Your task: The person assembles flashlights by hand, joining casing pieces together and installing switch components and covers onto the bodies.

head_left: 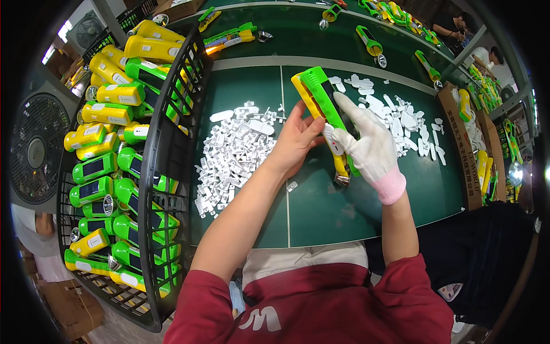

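Observation:
Above the table I hold a green and yellow flashlight (330,109), tilted, between both hands. My bare left hand (296,136) grips its yellow side, thumb and fingers closed on it. My right hand (369,140), in a white glove with a pink cuff, is closed around the green side. A gap shows along the seam between the two coloured halves. White pieces sit on the yellow side near my fingertips. My left hand is nearest to a heap of small white plastic parts (232,152); flat white pieces (404,120) lie beyond my right hand.
A black crate (152,229) full of similar flashlights stands at the left, beside the green table (321,218). Across the back, a green conveyor belt (298,34) carries several more. A cardboard box (461,143) borders the right side. People (450,31) work at the far right.

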`<state>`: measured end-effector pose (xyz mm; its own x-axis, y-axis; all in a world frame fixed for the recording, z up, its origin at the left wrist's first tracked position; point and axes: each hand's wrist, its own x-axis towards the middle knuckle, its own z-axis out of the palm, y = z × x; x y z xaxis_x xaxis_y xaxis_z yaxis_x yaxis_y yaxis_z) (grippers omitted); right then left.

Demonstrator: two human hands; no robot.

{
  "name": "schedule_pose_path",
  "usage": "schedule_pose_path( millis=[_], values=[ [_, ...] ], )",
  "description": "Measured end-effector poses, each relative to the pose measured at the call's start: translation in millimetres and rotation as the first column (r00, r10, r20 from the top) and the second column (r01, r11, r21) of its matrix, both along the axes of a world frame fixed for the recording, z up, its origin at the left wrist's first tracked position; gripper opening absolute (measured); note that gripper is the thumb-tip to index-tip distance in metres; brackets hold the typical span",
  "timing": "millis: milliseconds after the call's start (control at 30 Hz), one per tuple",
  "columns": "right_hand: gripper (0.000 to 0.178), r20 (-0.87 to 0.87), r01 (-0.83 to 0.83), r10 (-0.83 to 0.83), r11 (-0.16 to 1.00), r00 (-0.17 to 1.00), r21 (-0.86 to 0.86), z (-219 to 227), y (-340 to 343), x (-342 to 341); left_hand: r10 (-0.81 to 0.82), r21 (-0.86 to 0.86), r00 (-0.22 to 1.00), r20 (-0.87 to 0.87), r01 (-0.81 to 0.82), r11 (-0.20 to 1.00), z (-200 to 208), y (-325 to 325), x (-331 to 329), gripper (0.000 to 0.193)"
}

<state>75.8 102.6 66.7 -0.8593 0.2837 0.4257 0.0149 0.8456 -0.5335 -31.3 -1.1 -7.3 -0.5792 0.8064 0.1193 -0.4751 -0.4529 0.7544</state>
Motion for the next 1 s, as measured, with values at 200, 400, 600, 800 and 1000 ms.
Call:
schedule_pose_path(
  millis=[200, 400, 600, 800, 1000],
  values=[
    [0.047, 0.036, 0.017, -0.019, 0.998, 0.999, 0.053, 4, -7, 0, 0.008, -0.009, 1.0, -0.029, -0.008, 1.0, 0, -2, -2, 0.063],
    [0.047, 0.004, -0.029, 0.029, 0.998, 1.0, 0.057, -1, -5, 3, 0.007, -0.021, 0.998, -0.067, -0.009, 1.0, 7, -4, 0, 0.066],
    [0.056, 0.045, -0.132, 0.125, 0.976, 0.991, 0.176, -9, 3, 3, -0.11, 0.036, 0.981, -0.159, 0.117, 0.992, 10, -6, -6, 0.072],
    [0.067, 0.135, -0.067, 0.017, 0.923, 0.991, 0.379, -19, -1, -2, -0.082, 0.027, 0.989, -0.123, 0.086, 0.996, 2, -2, 0, 0.069],
    [0.058, -0.108, 0.044, -0.047, 0.999, 0.993, -0.028, -16, 3, 4, -0.068, 0.182, 0.992, 0.105, 0.049, 0.982, 7, -6, -7, 0.049]
  ],
)
